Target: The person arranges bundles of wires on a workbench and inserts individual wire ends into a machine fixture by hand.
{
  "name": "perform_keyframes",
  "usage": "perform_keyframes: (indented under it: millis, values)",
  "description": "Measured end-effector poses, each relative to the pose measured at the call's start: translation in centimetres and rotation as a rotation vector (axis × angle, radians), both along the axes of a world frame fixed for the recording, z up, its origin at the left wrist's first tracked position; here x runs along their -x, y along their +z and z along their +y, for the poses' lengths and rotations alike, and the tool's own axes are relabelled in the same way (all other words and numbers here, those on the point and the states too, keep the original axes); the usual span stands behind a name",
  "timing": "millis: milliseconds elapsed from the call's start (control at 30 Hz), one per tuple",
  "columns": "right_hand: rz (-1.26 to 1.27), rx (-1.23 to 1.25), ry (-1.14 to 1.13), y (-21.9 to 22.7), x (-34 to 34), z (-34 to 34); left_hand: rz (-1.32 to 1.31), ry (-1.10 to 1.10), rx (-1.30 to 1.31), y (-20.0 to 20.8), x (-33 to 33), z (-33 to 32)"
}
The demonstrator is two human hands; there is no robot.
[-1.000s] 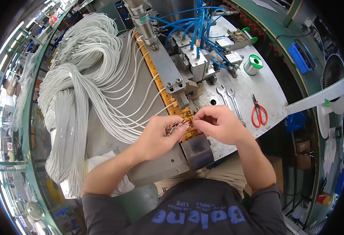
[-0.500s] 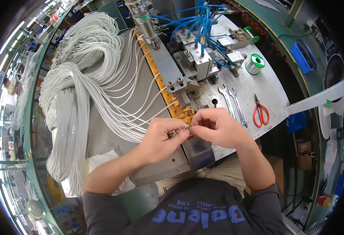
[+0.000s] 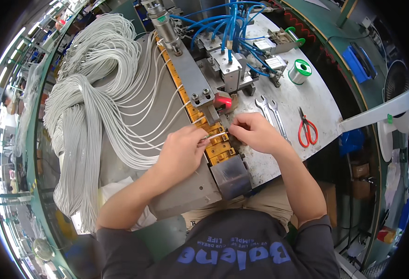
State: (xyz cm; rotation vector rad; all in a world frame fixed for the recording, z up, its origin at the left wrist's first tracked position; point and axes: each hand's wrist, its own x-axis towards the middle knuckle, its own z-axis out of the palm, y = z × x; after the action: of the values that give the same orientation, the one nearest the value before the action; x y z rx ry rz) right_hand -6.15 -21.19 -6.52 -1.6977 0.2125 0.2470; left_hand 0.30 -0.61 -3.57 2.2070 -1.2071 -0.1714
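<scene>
A white cable [image 3: 216, 136] lies across a yellow-orange block of the fixture rail [image 3: 221, 149]. My left hand [image 3: 184, 149] is closed on this cable at the rail's left side, thumb and fingers pinched together. On the right side of the rail, my right hand [image 3: 256, 132] pinches at the cable's far end; its fingertips hide most of the end. More white cables run from a large bundle [image 3: 107, 100] on the left to the rail's farther blocks. Just beyond my hands is the steel head of the machine [image 3: 190, 76], with a red part [image 3: 222, 102] showing beside it.
Two wrenches [image 3: 275, 116] and red-handled scissors [image 3: 308, 131] lie on the metal table [image 3: 323, 109] to the right. Behind them stands a solder wire spool [image 3: 300, 72]. Blue air hoses [image 3: 232, 32] rise from the machine. A dark metal block [image 3: 231, 176] ends the rail near me.
My hands have moved apart from the coloured wire ends they held together. The cable now lies across the rail between them. A red part has appeared by the machine head.
</scene>
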Motion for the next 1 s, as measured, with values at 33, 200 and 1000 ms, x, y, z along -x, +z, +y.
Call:
perform_keyframes:
  millis: [33, 200, 1000]
  values:
    - [-0.02, 0.005, 0.014, -0.2, -0.3, -0.1, -0.022, 0.019, -0.021, 0.1, -0.2, 0.1]
    - [-0.012, -0.077, 0.067, -1.5, -0.9, -0.5, -0.208, -0.026, -0.236, 0.1, 1.0, -0.3]
    - [-0.14, -0.229, 0.039, 3.2, 1.3, 1.2, 0.375, -0.01, 0.169, 2.3, 0.2, -0.1]
